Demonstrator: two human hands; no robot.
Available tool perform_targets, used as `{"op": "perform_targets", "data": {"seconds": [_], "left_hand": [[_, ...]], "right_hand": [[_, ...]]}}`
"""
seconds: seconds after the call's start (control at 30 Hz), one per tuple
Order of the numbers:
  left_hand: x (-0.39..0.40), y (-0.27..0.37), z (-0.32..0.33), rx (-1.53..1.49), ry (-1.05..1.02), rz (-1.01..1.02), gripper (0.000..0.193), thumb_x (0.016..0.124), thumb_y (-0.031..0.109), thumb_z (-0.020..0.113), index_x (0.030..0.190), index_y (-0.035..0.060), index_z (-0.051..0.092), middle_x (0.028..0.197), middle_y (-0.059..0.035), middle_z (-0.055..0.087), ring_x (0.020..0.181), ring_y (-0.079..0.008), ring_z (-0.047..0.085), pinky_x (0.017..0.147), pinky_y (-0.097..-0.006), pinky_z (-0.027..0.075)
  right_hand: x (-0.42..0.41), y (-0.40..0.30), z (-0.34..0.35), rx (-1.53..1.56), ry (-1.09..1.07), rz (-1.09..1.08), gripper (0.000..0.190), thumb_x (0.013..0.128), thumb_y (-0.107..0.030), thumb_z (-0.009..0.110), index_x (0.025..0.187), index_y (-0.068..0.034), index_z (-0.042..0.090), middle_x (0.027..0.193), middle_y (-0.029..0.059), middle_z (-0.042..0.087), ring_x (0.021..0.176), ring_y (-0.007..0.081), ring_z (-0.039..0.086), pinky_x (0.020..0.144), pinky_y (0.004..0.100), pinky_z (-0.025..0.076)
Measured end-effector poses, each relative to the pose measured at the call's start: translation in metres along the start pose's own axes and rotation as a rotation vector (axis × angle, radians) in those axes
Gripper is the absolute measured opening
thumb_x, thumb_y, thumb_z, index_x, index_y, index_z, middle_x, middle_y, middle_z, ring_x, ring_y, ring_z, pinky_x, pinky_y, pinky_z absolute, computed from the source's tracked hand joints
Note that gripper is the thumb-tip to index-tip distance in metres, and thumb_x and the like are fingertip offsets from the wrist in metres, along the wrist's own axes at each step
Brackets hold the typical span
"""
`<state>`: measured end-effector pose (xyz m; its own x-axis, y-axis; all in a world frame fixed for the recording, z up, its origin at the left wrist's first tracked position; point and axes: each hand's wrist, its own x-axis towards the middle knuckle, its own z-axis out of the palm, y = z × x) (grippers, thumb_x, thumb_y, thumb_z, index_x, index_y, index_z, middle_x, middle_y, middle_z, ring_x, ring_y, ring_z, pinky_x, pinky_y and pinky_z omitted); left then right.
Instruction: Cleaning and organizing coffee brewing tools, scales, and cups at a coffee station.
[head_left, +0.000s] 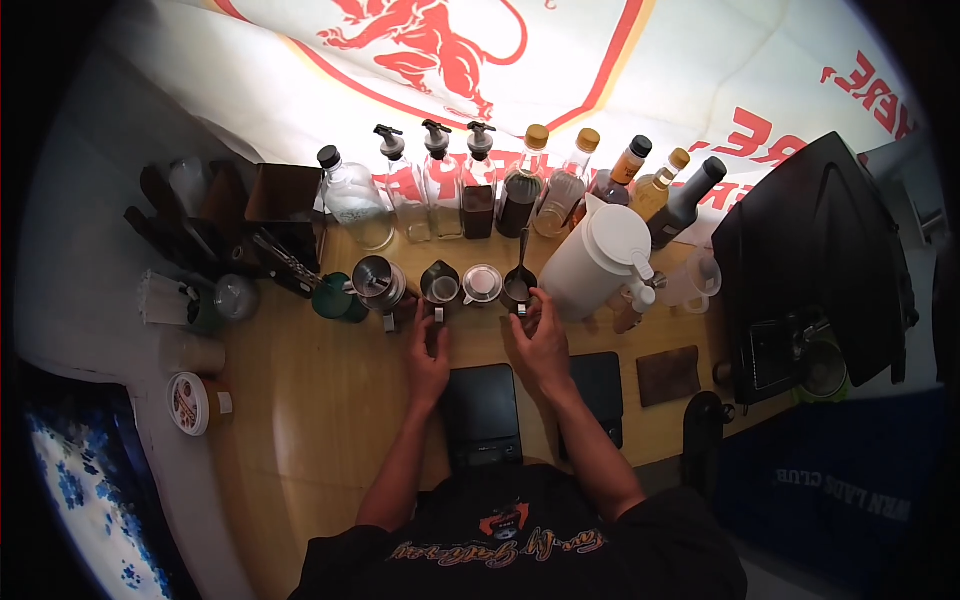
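My left hand (429, 367) is by the handle of a small dark spouted pitcher (441, 274), thumb and index finger apart on either side of it. My right hand (544, 345) reaches to a small dark cup (517, 291) with a spoon (523, 247) standing in it; its index finger touches the cup's side. Whether those fingers grip the cup's handle is unclear. Between these two vessels stands a small light metal vessel (482, 283). Left of the pitcher is a larger steel pitcher (380, 281). A black digital scale (481, 405) lies between my forearms, and a second dark scale (596, 382) sits partly behind my right forearm.
A white thermal jug (592, 262) stands right of the cup. Behind runs a row of bottles, including a pump-topped bottle (478, 195). At right are a clear measuring jug (694, 281), a brown cloth (667, 375) and a black machine (817, 277). A green cup (337, 300) holds utensils at left.
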<state>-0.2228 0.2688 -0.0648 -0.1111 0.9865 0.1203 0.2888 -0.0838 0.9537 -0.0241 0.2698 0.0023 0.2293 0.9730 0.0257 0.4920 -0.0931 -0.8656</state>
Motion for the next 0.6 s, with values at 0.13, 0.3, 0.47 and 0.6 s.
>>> {"op": "perform_targets", "data": {"seconds": [0.13, 0.3, 0.47, 0.6], "left_hand": [[-0.009, -0.002, 0.0, -0.214, -0.057, -0.035, 0.039, 0.1, 0.01, 0.053, 0.137, 0.001, 0.044, 0.153, -0.0127, 0.039, 0.138, -0.0227, 0.042, 0.112, -0.0347, 0.034], [-0.021, -0.021, -0.008, -0.258, -0.051, 0.005, 0.043, 0.101, 0.013, 0.053, 0.138, -0.0003, 0.038, 0.147, -0.0166, 0.042, 0.135, -0.0263, 0.045, 0.113, -0.0379, 0.035], [-0.028, -0.029, -0.016, -0.274, -0.024, -0.031, 0.037, 0.103, 0.016, 0.049, 0.135, 0.0009, 0.042, 0.142, -0.0144, 0.048, 0.131, -0.0236, 0.048, 0.109, -0.0352, 0.038], [-0.027, -0.033, -0.014, -0.211, -0.039, -0.015, 0.034, 0.104, 0.02, 0.047, 0.133, 0.0023, 0.046, 0.131, -0.011, 0.055, 0.122, -0.021, 0.055, 0.102, -0.0332, 0.043]], "right_hand": [[0.008, -0.01, -0.008, -0.053, 0.229, -0.244, 0.045, 0.088, -0.012, 0.071, 0.128, -0.005, 0.05, 0.091, 0.0069, 0.057, 0.073, 0.0154, 0.058, 0.067, 0.0297, 0.051], [0.03, -0.069, -0.063, 0.088, 0.234, -0.404, 0.028, 0.09, -0.012, 0.07, 0.114, -0.005, 0.059, 0.082, 0.0049, 0.059, 0.067, 0.0134, 0.058, 0.057, 0.0284, 0.048], [0.096, -0.112, -0.143, 0.014, 0.571, -0.551, 0.021, 0.092, -0.018, 0.07, 0.106, -0.004, 0.065, 0.084, 0.0053, 0.066, 0.066, 0.0094, 0.056, 0.059, 0.0245, 0.048], [0.182, -0.072, -0.18, -0.345, 0.488, -0.387, 0.06, 0.085, -0.032, 0.076, 0.131, -0.003, 0.05, 0.111, 0.0164, 0.063, 0.074, 0.0205, 0.065, 0.069, 0.0318, 0.053]]}}
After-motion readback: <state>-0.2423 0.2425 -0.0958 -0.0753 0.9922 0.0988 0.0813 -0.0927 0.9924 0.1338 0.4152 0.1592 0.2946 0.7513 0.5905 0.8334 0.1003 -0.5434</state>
